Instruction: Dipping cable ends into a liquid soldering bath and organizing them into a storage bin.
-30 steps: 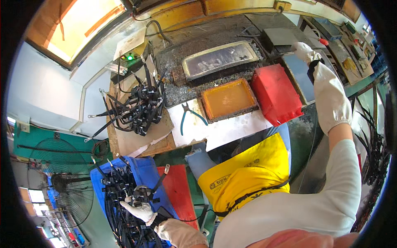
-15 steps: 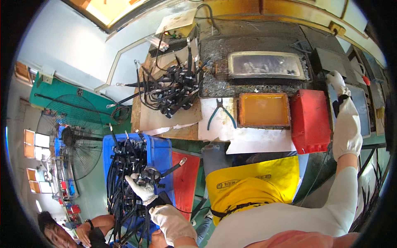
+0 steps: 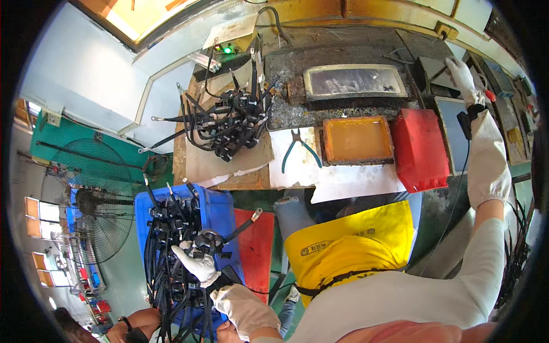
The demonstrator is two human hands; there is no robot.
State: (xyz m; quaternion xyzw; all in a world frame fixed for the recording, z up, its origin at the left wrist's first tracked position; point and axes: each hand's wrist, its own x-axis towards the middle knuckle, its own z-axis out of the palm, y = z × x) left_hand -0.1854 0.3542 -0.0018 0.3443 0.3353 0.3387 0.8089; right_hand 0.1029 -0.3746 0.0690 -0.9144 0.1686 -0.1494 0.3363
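Note:
At the lower left, my left hand [image 3: 197, 267], in a white glove, is closed round a black cable [image 3: 235, 230] with a metal lug on its free end. It hovers over a blue crate [image 3: 222, 208] stuffed with similar black cables [image 3: 166, 251]. My right hand [image 3: 462, 79], gloved too, reaches to the far right beside a dark grey box [image 3: 428, 67]. Its fingers look bent around something thin and dark, too small to name. A black device with a cord [image 3: 464, 123] is at that wrist.
On the bench are a heap of black cables [image 3: 237, 123], pliers [image 3: 297, 148], an orange-rimmed tray [image 3: 357, 160], a framed rectangular basin [image 3: 354, 98] and a red bin [image 3: 422, 151]. Left stands a large fan [image 3: 88, 200]; a co-worker's arm [image 3: 140, 323] shows at the lower left.
My right hand has lifted and moved farther away, off the near edge of the grey box. My left hand keeps the cable above the crate. The whole view has shifted slightly.

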